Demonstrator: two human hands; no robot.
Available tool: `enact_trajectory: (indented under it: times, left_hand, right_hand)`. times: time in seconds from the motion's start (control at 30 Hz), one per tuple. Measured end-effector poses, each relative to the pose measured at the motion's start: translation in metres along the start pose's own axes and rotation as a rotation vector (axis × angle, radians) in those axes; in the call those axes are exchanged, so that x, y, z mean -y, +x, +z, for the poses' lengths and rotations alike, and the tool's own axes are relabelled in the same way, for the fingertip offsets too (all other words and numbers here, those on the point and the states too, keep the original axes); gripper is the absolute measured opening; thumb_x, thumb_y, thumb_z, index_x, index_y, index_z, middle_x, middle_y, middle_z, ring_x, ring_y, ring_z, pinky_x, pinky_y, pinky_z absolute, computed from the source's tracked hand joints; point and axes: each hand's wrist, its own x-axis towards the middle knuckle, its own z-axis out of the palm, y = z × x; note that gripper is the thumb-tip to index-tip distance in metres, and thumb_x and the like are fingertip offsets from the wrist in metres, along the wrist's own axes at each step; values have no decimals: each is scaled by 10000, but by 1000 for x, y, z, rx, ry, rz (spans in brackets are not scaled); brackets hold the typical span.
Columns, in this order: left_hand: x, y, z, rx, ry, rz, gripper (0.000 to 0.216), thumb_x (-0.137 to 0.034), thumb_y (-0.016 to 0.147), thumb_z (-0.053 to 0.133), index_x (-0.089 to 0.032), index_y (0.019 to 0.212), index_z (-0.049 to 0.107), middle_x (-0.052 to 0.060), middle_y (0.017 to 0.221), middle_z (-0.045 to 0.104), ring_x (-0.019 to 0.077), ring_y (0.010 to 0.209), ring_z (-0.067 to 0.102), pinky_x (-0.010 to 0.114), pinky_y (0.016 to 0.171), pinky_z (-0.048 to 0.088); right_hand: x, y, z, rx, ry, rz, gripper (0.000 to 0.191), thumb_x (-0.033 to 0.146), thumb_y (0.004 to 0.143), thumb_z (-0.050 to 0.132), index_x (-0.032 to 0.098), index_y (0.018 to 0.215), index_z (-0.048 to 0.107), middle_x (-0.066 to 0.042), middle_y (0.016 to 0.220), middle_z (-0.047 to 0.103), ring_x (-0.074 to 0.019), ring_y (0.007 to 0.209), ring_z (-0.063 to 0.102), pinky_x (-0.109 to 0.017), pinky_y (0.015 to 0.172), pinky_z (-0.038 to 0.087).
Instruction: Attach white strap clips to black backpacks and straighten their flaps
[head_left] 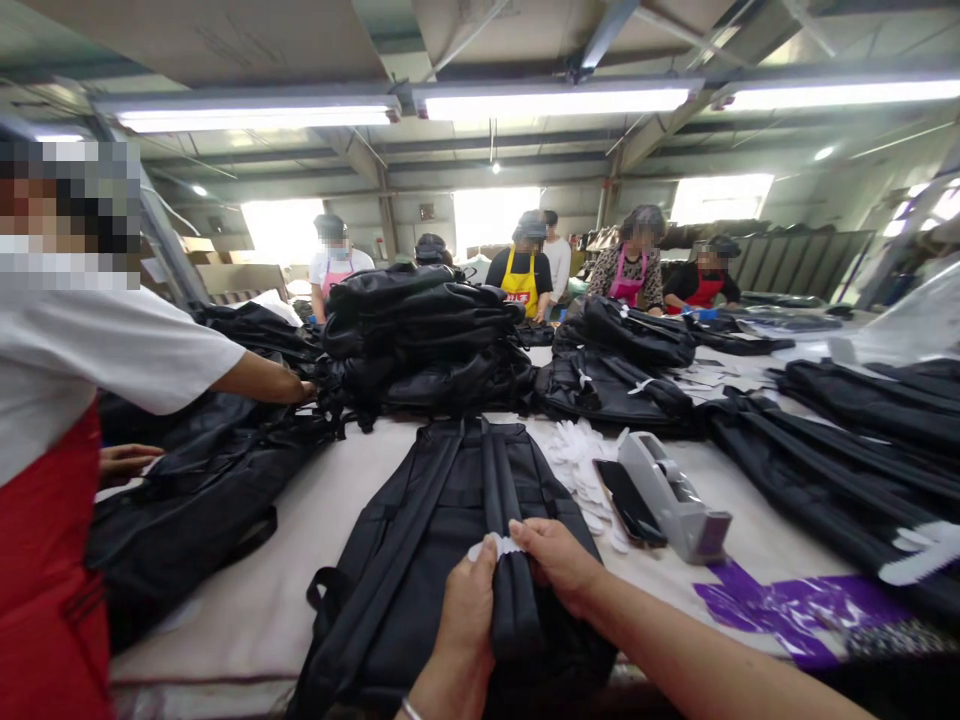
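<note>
A black backpack (420, 520) lies in front of me with its shoulder straps facing up. Around its right-hand shoulder strap (504, 480) goes a white strip (510, 545), which looks like a thin wrap or tag. My left hand (466, 605) is closed, pinching the strip's left end against the strap. On the other side, my right hand (559, 560) is also closed, with its thumb pressed on the strip near the strap. My right fingers are partly hidden beneath the strap.
Loose white strips (581, 465), a phone (628, 500) and a grey tape dispenser (671, 495) are right of the backpack. Purple tape (795, 605) is on the table. Stacked black bags (427, 340) stand behind; a co-worker in a red apron (49, 570) handles bags at left.
</note>
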Motion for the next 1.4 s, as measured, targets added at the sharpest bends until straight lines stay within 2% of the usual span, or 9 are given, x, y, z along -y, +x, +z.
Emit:
enact_trajectory:
  times: [0.13, 0.23, 0.5, 0.8, 0.93, 1.07, 1.2, 1.3, 1.4]
  left_hand:
    - [1, -2, 2, -55, 140, 61, 614, -677, 713, 629, -88, 859, 720, 105, 778, 714, 255, 773, 638, 319, 683, 484]
    - [1, -2, 2, -50, 190, 86, 589, -649, 757, 591, -85, 864, 723, 106, 766, 714, 268, 793, 643, 333, 716, 487]
    - [8, 2, 1, -21, 258, 50, 673, -700, 716, 615, -55, 873, 720, 151, 788, 721, 318, 836, 658, 344, 700, 475]
    - [11, 3, 1, -95, 397, 117, 592, -650, 782, 559, -81, 803, 718, 161, 827, 732, 319, 841, 658, 344, 705, 453]
    - [11, 2, 2, -60, 319, 137, 582, -653, 764, 588, -88, 817, 716, 148, 832, 730, 306, 858, 652, 339, 730, 467]
    - [8, 0, 1, -7, 183, 131, 581, -646, 754, 614, -85, 867, 715, 114, 786, 715, 273, 820, 645, 326, 726, 480]
    - [8, 0, -1, 36, 115, 117, 586, -640, 765, 610, -76, 885, 713, 112, 773, 707, 257, 777, 640, 323, 704, 480]
    - [9, 1, -4, 16, 159, 97, 612, -670, 754, 602, -78, 858, 715, 114, 757, 704, 261, 764, 639, 323, 688, 472]
    - [7, 2, -7, -30, 223, 69, 631, -690, 750, 584, -78, 833, 715, 118, 752, 703, 282, 791, 641, 330, 694, 464]
  right_hand:
    - [13, -1, -1, -62, -253, 122, 511, 672, 764, 563, 213, 594, 415, 84, 432, 318, -72, 386, 267, -243, 409, 164]
    - [17, 0, -1, -90, -359, 199, 413, 554, 768, 608, 213, 608, 437, 86, 435, 316, -79, 396, 270, -246, 418, 168]
    - [7, 2, 4, -231, -671, -8, 360, 393, 820, 549, 188, 545, 442, 40, 543, 379, -112, 565, 391, -247, 514, 233]
    - [0, -2, 4, -265, -1090, -160, 415, 437, 933, 400, 188, 623, 520, -72, 667, 608, -171, 662, 522, -293, 607, 275]
    - [-4, 1, 2, -218, -1009, -216, 426, 455, 922, 387, 192, 597, 467, -35, 614, 537, -158, 627, 477, -291, 600, 273]
    - [-9, 7, -3, -95, -661, -236, 468, 561, 871, 402, 203, 571, 380, 25, 564, 368, -123, 571, 364, -267, 544, 258]
    - [-10, 3, -5, -10, -385, -170, 486, 636, 826, 475, 199, 624, 410, 46, 573, 331, -104, 549, 312, -248, 503, 247]
    - [-7, -1, -3, -16, -366, -102, 481, 640, 830, 470, 204, 637, 404, 55, 560, 318, -99, 524, 296, -248, 486, 231]
    - [-5, 0, 0, -78, -498, -116, 476, 616, 840, 444, 208, 606, 372, 50, 572, 299, -104, 546, 301, -252, 499, 233]
